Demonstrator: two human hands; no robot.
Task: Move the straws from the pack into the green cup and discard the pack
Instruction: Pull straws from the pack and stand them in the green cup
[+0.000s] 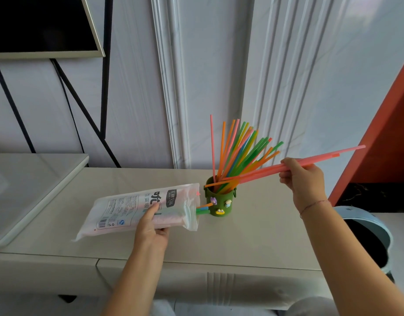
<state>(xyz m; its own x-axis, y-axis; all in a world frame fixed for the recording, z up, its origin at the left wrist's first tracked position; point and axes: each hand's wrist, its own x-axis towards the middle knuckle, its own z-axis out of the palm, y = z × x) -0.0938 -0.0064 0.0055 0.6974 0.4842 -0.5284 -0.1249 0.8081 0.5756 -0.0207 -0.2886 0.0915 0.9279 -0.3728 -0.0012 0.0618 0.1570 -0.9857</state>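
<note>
Pink straws (337,154): a small bunch, long axis running low-left to high-right, closer to level than upright. Their lower ends are lying at the mouth of the green cup (219,202); I cannot tell if they are inside the rim or only across it. Upper ends are pointing away to the right, past the hand.

Right hand (303,179): grip clamped round the bunch, fingers and thumb pinching it past mid-length, toward the upper end. So the cup is lying down-left of the grip, along the straws' own axis. Judgement: the next move is calling for the grip end to be raised and swung left, tipping the bunch up so it slides in.

Standing straws (239,151) are already fanning out of the cup, leaning right, toward the incoming bunch; they may get in its way.

Pack (132,206): lying on the worktop (253,236), open mouth just beside the cup, a few straw tips (203,209) poking out. Left hand (151,229) is gripping it near the mouth, thumb on top. Not yet emptied.

Bin (356,213): low right, off the worktop, nearer the right hand.
</note>
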